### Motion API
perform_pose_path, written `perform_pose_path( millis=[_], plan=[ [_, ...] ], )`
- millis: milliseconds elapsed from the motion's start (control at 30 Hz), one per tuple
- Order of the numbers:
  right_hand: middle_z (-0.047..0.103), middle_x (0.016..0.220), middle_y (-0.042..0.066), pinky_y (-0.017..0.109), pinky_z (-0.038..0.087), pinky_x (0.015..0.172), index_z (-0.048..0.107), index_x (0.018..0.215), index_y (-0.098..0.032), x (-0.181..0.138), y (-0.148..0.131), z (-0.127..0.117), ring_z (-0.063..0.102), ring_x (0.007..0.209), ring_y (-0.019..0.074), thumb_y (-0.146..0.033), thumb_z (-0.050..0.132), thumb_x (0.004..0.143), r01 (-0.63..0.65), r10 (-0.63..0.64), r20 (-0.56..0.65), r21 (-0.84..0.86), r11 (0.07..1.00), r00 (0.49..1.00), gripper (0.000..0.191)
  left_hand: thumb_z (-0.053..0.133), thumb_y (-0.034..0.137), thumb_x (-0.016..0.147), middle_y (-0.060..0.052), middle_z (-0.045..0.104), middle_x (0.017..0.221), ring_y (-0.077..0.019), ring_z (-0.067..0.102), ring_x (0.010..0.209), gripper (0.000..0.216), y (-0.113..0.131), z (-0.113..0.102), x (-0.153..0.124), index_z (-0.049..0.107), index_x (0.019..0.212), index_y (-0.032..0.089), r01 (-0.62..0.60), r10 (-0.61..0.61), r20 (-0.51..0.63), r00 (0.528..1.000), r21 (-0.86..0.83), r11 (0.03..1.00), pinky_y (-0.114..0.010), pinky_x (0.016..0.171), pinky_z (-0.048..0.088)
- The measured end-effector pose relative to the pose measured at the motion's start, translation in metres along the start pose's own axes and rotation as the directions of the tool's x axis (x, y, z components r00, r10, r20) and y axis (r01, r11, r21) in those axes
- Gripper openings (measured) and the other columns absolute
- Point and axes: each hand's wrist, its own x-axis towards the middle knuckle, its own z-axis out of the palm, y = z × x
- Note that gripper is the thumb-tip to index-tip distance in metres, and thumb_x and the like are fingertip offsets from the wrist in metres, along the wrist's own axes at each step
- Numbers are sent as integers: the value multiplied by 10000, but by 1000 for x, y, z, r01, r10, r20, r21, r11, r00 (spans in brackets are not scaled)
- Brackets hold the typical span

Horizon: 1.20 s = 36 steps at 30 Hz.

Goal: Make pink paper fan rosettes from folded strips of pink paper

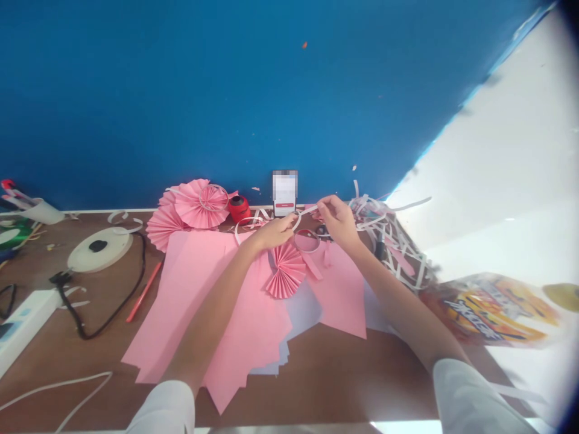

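A thin white strip [309, 210] stretches between my two hands above the pink paper. My right hand [338, 220] pinches one end of it between thumb and fingers. My left hand [277, 233] is closed at the other side, where the strip curls by the fingertips. Just below my left hand lies a pleated pink paper fan [286, 272], partly covered by that hand. A ring-shaped roll [307, 241] rests between the hands, on the pink sheets [199, 289].
Pink rosettes [201, 204] and a red round container [239, 210] stand by the wall. A phone [284, 193] leans upright there. Tangled white strips [402, 247] and a printed bag [493, 307] are right. A red pen [145, 291], charging pad [100, 249] and power strip [28, 325] lie left.
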Motion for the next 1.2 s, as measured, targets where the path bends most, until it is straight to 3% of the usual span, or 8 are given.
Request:
perform_pose_path(
  millis=[267, 500, 667, 767, 900, 1067, 1200],
  plan=[
    [671, 765, 17, 222, 463, 537, 545, 868, -223, 4, -9, -6, 652, 667, 136, -498, 554, 852, -51, 52, 0, 161, 986, 999, 275, 368, 474, 919, -24, 615, 762, -171, 578, 696, 347, 0, 2, 0, 566, 1043, 217, 54, -60, -125, 990, -51, 997, -264, 644, 422],
    [678, 765, 16, 213, 457, 523, 536, 872, -223, 3, -18, -9, 636, 644, 122, -516, 575, 840, -63, 65, 1, 228, 972, 998, 296, 361, 319, 922, -14, 641, 787, -145, 577, 671, 281, -7, 6, 3, 533, 1124, 227, 42, -58, -93, 994, -169, 985, -250, 631, 424],
    [664, 758, 13, 214, 429, 503, 522, 868, -226, 3, -19, -11, 624, 637, 124, -506, 553, 854, -38, 68, -116, 244, 969, 991, 282, 366, 190, 863, -16, 650, 844, -149, 592, 748, 322, -8, 4, 5, 551, 1126, 211, 20, -52, -155, 986, -202, 979, -258, 688, 430],
    [664, 768, 17, 223, 410, 491, 506, 861, -227, 6, -15, -14, 615, 625, 129, -491, 538, 858, -38, 95, -190, 282, 959, 977, 266, 381, 255, 878, -25, 637, 785, -162, 582, 759, 275, -7, 2, 5, 618, 992, 173, 3, -45, -239, 970, -175, 985, -269, 712, 419],
    [676, 773, 35, 237, 388, 485, 498, 875, -225, 9, -11, -18, 610, 629, 140, -463, 502, 871, -62, 136, -203, 334, 941, 970, 238, 433, 414, 881, -43, 645, 777, -175, 576, 765, 351, -8, -1, 5, 634, 793, 140, -25, -39, -324, 945, -189, 982, -270, 707, 414],
    [673, 804, 60, 266, 420, 470, 520, 880, -228, 15, 1, -22, 633, 649, 175, -541, 448, 869, -93, 182, -219, 360, 928, 959, 321, 462, 410, 870, -31, 629, 793, -142, 558, 752, 320, -9, -6, 4, 616, 809, 136, -71, -11, -303, 953, -258, 964, -239, 686, 402],
    [677, 789, 78, 286, 453, 454, 527, 841, -219, 21, 17, -27, 641, 623, 182, -643, 360, 863, -170, 305, -230, 467, 868, 924, 457, 438, 373, 879, 7, 566, 736, -106, 486, 650, 253, -13, -7, 3, 576, 873, 162, -37, -37, -296, 954, -240, 970, -217, 609, 359]
  ],
)
